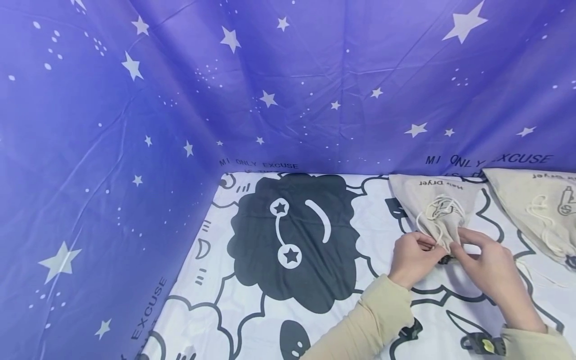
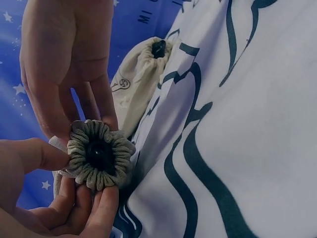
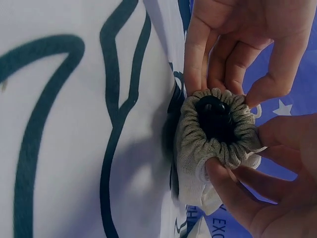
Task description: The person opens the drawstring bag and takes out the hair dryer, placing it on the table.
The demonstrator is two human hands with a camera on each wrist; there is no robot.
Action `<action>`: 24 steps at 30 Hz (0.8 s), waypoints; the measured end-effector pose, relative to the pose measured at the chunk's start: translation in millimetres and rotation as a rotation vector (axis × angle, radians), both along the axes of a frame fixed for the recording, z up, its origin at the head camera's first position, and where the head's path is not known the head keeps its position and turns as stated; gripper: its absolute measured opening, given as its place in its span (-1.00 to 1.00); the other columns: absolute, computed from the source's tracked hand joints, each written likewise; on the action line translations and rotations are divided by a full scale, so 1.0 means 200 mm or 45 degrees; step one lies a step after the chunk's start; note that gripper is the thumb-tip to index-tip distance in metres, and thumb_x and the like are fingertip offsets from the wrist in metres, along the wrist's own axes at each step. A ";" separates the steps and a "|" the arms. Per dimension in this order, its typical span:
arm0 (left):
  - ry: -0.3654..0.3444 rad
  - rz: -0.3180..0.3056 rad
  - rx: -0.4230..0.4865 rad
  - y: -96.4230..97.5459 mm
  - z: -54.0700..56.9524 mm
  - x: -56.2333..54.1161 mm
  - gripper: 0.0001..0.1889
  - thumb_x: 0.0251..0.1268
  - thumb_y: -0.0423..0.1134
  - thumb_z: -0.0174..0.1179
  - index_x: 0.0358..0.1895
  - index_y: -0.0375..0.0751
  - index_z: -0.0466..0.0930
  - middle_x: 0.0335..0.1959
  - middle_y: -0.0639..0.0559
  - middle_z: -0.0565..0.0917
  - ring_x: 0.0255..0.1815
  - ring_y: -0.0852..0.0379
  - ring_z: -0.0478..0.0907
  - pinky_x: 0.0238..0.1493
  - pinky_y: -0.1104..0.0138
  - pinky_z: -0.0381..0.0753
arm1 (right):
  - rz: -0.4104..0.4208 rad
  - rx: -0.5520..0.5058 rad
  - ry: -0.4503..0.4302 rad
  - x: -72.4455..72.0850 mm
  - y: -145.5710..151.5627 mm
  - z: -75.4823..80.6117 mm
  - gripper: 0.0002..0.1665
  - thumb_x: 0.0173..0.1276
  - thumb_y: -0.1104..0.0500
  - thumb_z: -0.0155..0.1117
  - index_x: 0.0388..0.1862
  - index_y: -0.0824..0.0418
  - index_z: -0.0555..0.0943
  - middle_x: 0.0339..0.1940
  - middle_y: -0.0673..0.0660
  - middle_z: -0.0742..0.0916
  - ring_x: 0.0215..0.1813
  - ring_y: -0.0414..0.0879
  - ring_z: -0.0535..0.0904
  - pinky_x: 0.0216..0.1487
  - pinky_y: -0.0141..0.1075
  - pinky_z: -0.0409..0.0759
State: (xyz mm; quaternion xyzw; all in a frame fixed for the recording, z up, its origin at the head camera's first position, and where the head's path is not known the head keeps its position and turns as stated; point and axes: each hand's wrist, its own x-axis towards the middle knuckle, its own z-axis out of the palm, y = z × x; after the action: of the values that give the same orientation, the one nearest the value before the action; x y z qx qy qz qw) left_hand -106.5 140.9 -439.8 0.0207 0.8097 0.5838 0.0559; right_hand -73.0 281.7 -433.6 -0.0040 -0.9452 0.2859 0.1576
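Observation:
A beige cloth drawstring bag (image 1: 408,192) printed "Hair Dryer" lies at the back right of the table in the head view. My left hand (image 1: 416,257) pinches the gathered mouth of this bag from the left. From the other side, my right hand (image 1: 490,267) pinches the same mouth between thumb and fingers. Both wrist views look into the puckered opening (image 3: 190,131), where something black (image 3: 215,119) sits inside; its kind cannot be made out. A white cord (image 1: 420,225) lies loosely over the bag's front.
A second beige drawstring bag (image 1: 515,195) lies to the right, something black showing at its mouth. Near the front edge are a black object with a yellow spot (image 1: 488,345) and another small black object (image 1: 411,330). Purple star-printed cloth (image 1: 315,100) walls the back and left.

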 end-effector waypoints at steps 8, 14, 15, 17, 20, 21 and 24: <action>-0.018 0.012 0.056 -0.03 -0.01 0.00 -0.94 -0.01 -0.26 0.40 -0.48 -0.01 0.70 -0.60 0.36 0.58 -0.54 0.55 0.43 -0.43 0.68 0.40 | 0.013 -0.048 0.016 0.00 -0.03 0.01 -0.54 0.32 0.29 0.28 0.15 0.51 0.53 -0.03 0.55 0.66 -0.18 0.55 0.62 -0.11 0.35 0.43; -0.042 0.063 0.085 -0.05 0.00 0.00 -0.93 -0.04 -0.27 0.41 -0.50 -0.05 0.69 -0.63 0.34 0.57 -0.56 0.52 0.43 -0.45 0.65 0.41 | 0.027 -0.050 0.032 -0.02 -0.07 0.00 -0.54 0.29 0.32 0.29 0.14 0.51 0.53 -0.05 0.56 0.66 -0.23 0.52 0.64 -0.14 0.29 0.49; -0.046 0.073 0.087 -0.05 0.00 0.00 -0.92 -0.05 -0.27 0.42 -0.51 -0.05 0.69 -0.63 0.34 0.57 -0.56 0.52 0.43 -0.45 0.64 0.41 | 0.027 -0.050 0.037 -0.02 -0.07 0.00 -0.54 0.28 0.33 0.29 0.14 0.51 0.54 -0.05 0.56 0.66 -0.23 0.51 0.65 -0.14 0.28 0.49; -0.053 0.098 0.093 -0.06 0.00 0.00 -0.91 -0.07 -0.26 0.43 -0.52 -0.06 0.68 -0.64 0.33 0.57 -0.58 0.51 0.43 -0.47 0.63 0.41 | 0.031 -0.047 0.048 -0.03 -0.09 0.00 -0.54 0.28 0.33 0.29 0.13 0.52 0.54 -0.04 0.57 0.66 -0.22 0.51 0.65 -0.14 0.27 0.49; -0.061 0.125 0.107 -0.07 0.00 0.00 -0.91 -0.07 -0.26 0.43 -0.52 -0.07 0.69 -0.65 0.32 0.57 -0.58 0.50 0.44 -0.48 0.61 0.42 | 0.046 -0.049 0.072 -0.05 -0.10 0.00 -0.55 0.27 0.33 0.30 0.12 0.50 0.56 -0.02 0.56 0.65 -0.22 0.50 0.65 -0.14 0.26 0.48; -0.061 0.130 0.111 -0.08 0.01 0.00 -0.91 -0.07 -0.25 0.43 -0.52 -0.08 0.68 -0.65 0.32 0.57 -0.58 0.50 0.44 -0.48 0.61 0.42 | 0.052 -0.049 0.083 -0.05 -0.11 0.00 -0.56 0.26 0.34 0.31 0.11 0.50 0.57 -0.02 0.55 0.66 -0.23 0.49 0.66 -0.16 0.22 0.50; -0.060 0.138 0.123 -0.10 0.01 0.00 -0.91 -0.07 -0.25 0.43 -0.49 -0.10 0.69 -0.63 0.33 0.56 -0.57 0.49 0.43 -0.47 0.59 0.43 | 0.065 -0.055 0.088 -0.06 -0.13 0.00 -0.56 0.25 0.34 0.32 0.10 0.49 0.58 -0.03 0.52 0.67 -0.28 0.44 0.68 -0.27 0.04 0.59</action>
State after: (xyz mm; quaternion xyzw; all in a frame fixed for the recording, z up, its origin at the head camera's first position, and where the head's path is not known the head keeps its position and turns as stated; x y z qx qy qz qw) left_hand -107.5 120.0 -438.6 -0.0341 0.7790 0.6247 0.0421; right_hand -85.6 255.4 -433.9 0.0268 -0.9326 0.3100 0.1827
